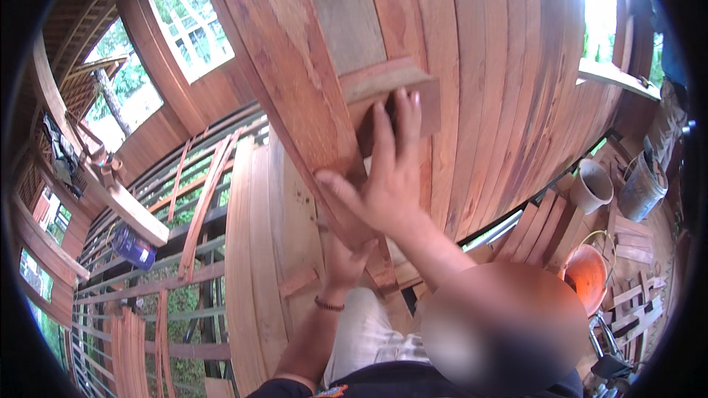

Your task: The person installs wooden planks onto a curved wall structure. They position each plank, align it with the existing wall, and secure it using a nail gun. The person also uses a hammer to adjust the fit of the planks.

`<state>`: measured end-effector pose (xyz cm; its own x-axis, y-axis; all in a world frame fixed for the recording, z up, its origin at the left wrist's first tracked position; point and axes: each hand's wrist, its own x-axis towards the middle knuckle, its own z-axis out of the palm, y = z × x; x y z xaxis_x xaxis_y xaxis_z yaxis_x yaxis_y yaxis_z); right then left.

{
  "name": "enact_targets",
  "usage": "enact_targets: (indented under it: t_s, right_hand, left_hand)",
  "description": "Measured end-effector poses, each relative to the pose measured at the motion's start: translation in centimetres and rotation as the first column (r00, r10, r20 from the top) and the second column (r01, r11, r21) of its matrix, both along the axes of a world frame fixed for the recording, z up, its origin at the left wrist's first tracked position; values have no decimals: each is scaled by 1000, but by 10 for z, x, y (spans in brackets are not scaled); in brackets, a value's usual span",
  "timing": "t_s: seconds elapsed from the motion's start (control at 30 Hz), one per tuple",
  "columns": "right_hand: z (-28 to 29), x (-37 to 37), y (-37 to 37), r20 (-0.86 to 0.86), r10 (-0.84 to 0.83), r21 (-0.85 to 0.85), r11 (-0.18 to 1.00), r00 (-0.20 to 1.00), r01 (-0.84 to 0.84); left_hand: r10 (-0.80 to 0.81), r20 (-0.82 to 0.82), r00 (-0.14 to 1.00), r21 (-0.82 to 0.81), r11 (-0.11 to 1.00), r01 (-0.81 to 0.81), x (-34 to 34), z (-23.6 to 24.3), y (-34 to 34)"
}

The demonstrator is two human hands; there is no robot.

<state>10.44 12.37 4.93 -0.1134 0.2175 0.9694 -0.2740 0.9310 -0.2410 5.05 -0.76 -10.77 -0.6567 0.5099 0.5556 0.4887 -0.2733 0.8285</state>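
A long reddish-brown wooden plank [295, 66] rises at a slant in front of a wall of boards. My left hand [343, 262], with a beaded bracelet on its wrist, grips the plank's lower end; the thumb shows and the other fingers are hidden behind the wood. My right hand [391, 184] is open, its thumb across the plank's lower face and its fingers stretched up toward a short wooden block [387, 77]. That block stands out from the wall boards [472, 103] beside the plank. Whether the fingertips press on it I cannot tell.
On the left, open floor joists [199, 269] carry loose strips and a dark blue container [133, 247]. Pale boards [247, 265] lie beside my left arm. At right are a bucket [592, 186], a grey pail [643, 188], an orange basin [586, 280] and wood offcuts [634, 309].
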Motion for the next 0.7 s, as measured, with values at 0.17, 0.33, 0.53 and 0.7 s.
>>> enact_targets:
  t_s: [0.17, 0.33, 0.53, 0.7]
  right_hand:
    - [-8, -15, -4, 34, -79, 38, 996, 996, 78]
    - [1, -29, -4, -50, -84, -66, 995, 995, 81]
    - [12, -29, -15, 56, -28, -85, 996, 998, 33]
    - [15, -28, -7, -14, -30, -74, 997, 999, 29]
  left_hand:
    - [41, -91, 995, -97, 994, -50, -12, -12, -8]
    - [105, -60, 993, -188, 975, -115, -5, -9, -3]
    - [-22, 126, 992, -83, 996, 33, -4, -8, -2]
    - [86, -200, 976, -245, 960, -135, -13, -13, -8]
